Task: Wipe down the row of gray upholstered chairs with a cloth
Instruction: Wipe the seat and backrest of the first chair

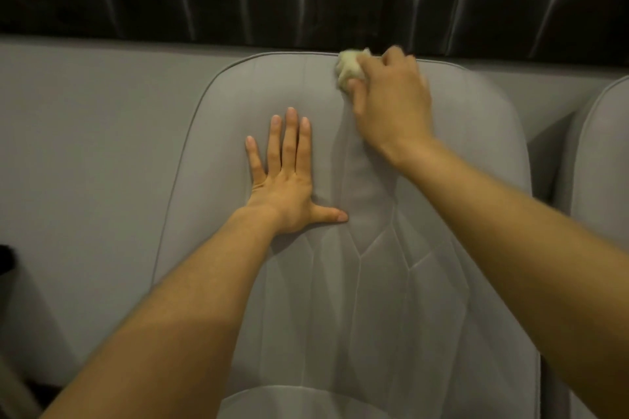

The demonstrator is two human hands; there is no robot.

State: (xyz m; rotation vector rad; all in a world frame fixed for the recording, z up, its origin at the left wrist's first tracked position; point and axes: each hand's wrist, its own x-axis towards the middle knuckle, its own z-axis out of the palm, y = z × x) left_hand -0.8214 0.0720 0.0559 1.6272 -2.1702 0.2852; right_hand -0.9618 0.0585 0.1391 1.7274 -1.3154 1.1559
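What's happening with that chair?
A person is wiping a gray chair. The right hand has a wadded pale cloth in its grip, pressed near the chair's top edge. The left hand lies flat on the chair's back, fingers straight, apparently steadying it. A second chair shows at the right edge.

The person's left grip (289, 187) is lying flat, fingers straight, on the left half of the gray chair (442, 214) backrest. The right grip (391, 105) is clutching a pale bunched cloth (350, 70) and pressing it against the backrest's far edge. A second chair (606, 146) is showing at the right.
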